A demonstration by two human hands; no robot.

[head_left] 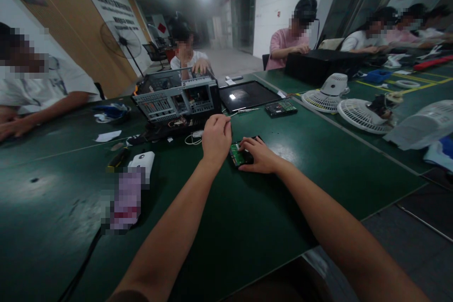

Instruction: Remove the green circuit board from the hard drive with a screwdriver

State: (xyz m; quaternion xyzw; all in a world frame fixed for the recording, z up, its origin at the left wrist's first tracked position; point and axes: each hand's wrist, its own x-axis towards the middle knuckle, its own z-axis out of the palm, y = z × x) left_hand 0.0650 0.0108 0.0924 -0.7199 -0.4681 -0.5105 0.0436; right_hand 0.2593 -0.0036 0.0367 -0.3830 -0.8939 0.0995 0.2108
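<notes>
A hard drive (235,155) lies on the green table with its green circuit board facing up. My right hand (261,155) grips it from the right, thumb along the near edge and fingers over the board, hiding much of it. Just left of the drive, my left hand (216,139) is raised with its fingers curled and pinched together; what they hold, if anything, is hidden. Beyond that hand lies a thin, pale screwdriver-like tool (248,110). Farther right rests a second hard drive (281,108).
An opened computer case (177,99) stands at the back left, beside a dark flat panel (249,95). White fan parts (327,94) lie to the right. At left are a white power strip (144,163) and yellow-black pliers (118,159). Several people sit around the tables.
</notes>
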